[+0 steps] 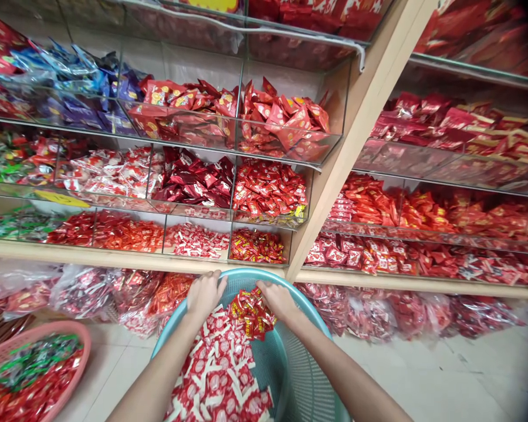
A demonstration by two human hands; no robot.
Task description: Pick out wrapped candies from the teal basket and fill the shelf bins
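Observation:
A large teal plastic basket [310,351] stands in front of me, below the shelves. Its left part is filled with red and white wrapped candies [220,363]. At the far side lies a smaller heap of red and yellow wrapped candies [251,313]. My left hand [205,295] is closed over the basket's far rim, thumb toward the inside. Inside the far right of the rim, my right hand [278,300] is closed at the edge of the red and yellow heap; what its fingers hold is hidden.
Divided clear-fronted shelves [193,208] full of wrapped candies rise ahead, split by a wooden post [356,146]. Bulging plastic bags [83,293] line the floor beneath. A pink basket [85,351] of candies sits at left. Pale floor tiles [422,375] show at right.

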